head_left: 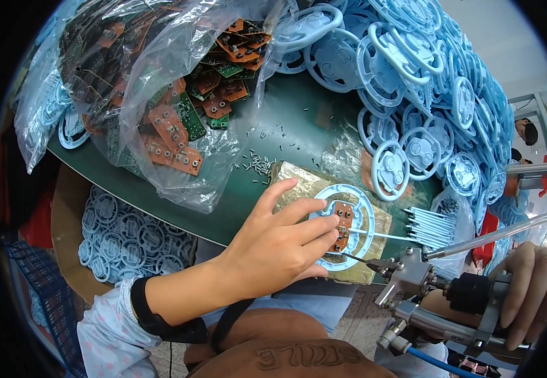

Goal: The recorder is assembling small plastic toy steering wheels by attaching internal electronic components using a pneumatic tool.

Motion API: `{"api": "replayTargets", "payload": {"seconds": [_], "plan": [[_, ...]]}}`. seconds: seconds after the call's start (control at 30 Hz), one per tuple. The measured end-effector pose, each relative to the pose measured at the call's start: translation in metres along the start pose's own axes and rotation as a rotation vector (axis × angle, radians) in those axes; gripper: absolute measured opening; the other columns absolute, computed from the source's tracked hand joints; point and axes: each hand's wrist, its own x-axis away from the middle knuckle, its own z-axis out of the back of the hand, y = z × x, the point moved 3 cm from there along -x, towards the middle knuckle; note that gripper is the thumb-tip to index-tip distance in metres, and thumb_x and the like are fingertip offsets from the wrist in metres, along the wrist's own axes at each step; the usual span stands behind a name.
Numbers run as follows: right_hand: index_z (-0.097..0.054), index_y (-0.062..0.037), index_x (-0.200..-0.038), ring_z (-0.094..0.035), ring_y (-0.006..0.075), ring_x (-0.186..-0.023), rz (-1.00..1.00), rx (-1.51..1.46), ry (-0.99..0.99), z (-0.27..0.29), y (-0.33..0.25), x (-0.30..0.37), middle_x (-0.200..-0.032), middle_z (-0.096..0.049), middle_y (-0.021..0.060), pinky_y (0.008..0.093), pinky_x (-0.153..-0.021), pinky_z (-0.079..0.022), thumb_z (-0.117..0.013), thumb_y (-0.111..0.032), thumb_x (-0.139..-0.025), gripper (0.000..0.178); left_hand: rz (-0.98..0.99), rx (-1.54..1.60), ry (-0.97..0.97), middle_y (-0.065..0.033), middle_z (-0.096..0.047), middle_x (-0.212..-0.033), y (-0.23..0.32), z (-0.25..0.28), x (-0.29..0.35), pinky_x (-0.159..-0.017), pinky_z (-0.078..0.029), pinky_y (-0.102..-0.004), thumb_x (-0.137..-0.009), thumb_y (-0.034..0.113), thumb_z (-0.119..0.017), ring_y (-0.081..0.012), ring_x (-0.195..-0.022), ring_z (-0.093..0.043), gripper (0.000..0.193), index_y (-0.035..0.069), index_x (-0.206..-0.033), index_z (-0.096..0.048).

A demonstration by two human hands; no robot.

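A light blue toy steering wheel part (368, 217) lies on a tape-covered block (302, 178) near the table's front edge. An orange circuit board (344, 214) sits in its middle. My left hand (283, 242) steadies the two, fingertips on the board and thumb by the lower rim. At the right, my right hand (529, 293) is wrapped round a power screwdriver (469, 295) with metal fittings and a blue hose. Its thin bit reaches left to the lower part of the board; whether it touches a screw is too small to tell.
Loose screws (259, 165) lie on the green table (223, 167). A clear plastic bag (188, 192) of circuit boards fills the back left. Blue wheel parts (421, 151) are heaped at the right. Light blue sticks (434, 227) lie beside the block. A carton (68, 252) below holds more blue parts.
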Motion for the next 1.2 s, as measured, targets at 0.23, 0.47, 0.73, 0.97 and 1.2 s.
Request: {"api": "replayTargets", "payload": {"seconds": [0.23,0.47,0.73,0.97,1.2], "plan": [[-0.03,-0.0202,-0.153,-0.061,0.0209,-0.071,-0.185,-0.071,-0.343,0.011,0.011,-0.01,-0.086,-0.058,0.0091,0.0397,-0.067,-0.053,-0.051,-0.02,-0.103,0.054,0.003,0.004,0.002,0.0011,-0.066,-0.118,-0.001,0.002,-0.003,-0.108,-0.034,-0.056,-0.064,0.04,-0.081,-0.0224,-0.113,-0.058,0.052,0.012,-0.107,-0.072],[-0.051,-0.009,-0.083,-0.065,0.0115,-0.067,-0.183,-0.051,-0.301,0.043,0.026,-0.005,-0.069,-0.063,0.0045,0.0211,-0.072,-0.059,-0.061,-0.018,-0.095,0.018,-0.022,-0.044,-0.013,0.0012,-0.066,-0.117,0.001,0.0,-0.004,-0.108,-0.033,-0.057,-0.066,0.042,-0.082,-0.0225,-0.112,-0.058,0.05,0.012,-0.105,-0.072],[-0.049,-0.0094,-0.081,-0.055,0.0114,-0.062,-0.024,0.066,-0.137,0.114,-0.024,-0.048,-0.068,-0.051,0.0015,0.0262,-0.063,-0.05,-0.049,-0.019,-0.102,0.023,0.19,0.059,0.007,-0.0135,-0.068,-0.099,-0.001,0.014,-0.08,-0.082,-0.048,-0.0426,-0.085,0.031,-0.073,-0.0316,-0.095,-0.063,0.028,0.004,-0.093,-0.069],[-0.051,-0.0023,-0.089,-0.045,0.0099,-0.063,0.108,0.205,0.169,0.138,0.005,-0.071,-0.074,-0.039,0.0018,0.0281,-0.066,-0.045,-0.052,-0.032,-0.101,0.032,0.561,-0.007,-0.349,-0.0183,-0.07,-0.074,-0.043,-0.064,-0.158,-0.071,-0.053,-0.0458,-0.085,0.036,-0.071,-0.037,-0.078,-0.07,0.037,-0.001,-0.086,-0.074],[-0.056,0.0032,-0.122,-0.068,0.0198,-0.087,0.098,0.445,0.2,0.184,0.022,-0.095,-0.102,-0.066,0.0145,0.0321,-0.08,-0.057,-0.061,-0.041,-0.095,0.051,0.585,0.499,-0.254,-0.0135,-0.071,-0.087,-0.024,-0.024,-0.147,-0.068,-0.06,-0.0332,-0.087,0.022,-0.071,-0.0199,-0.073,-0.071,0.026,-0.002,-0.081,-0.063]]}}
